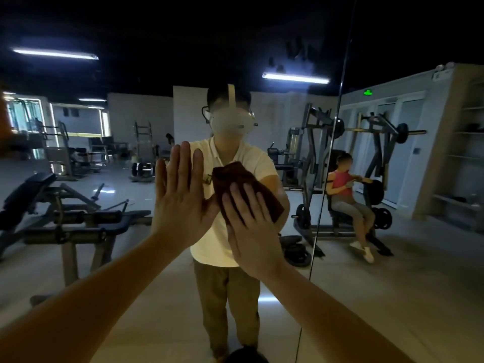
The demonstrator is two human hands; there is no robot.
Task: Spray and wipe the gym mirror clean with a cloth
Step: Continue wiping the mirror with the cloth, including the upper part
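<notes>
The gym mirror [104,258] fills the whole view and reflects the room and me. My left hand [180,197] lies flat against the glass with its fingers straight and pointing up. Just to its right, my right hand [248,224] presses a dark brown cloth [235,179] onto the mirror with flat fingers. The cloth sticks out above and to the right of the fingers. No spray bottle is in view.
A vertical seam [330,158] between mirror panels runs right of my hands. The reflection shows a weight bench [65,213] at the left, a plate-loaded machine with a seated person [348,195] at the right, and weight plates [296,250] on the floor.
</notes>
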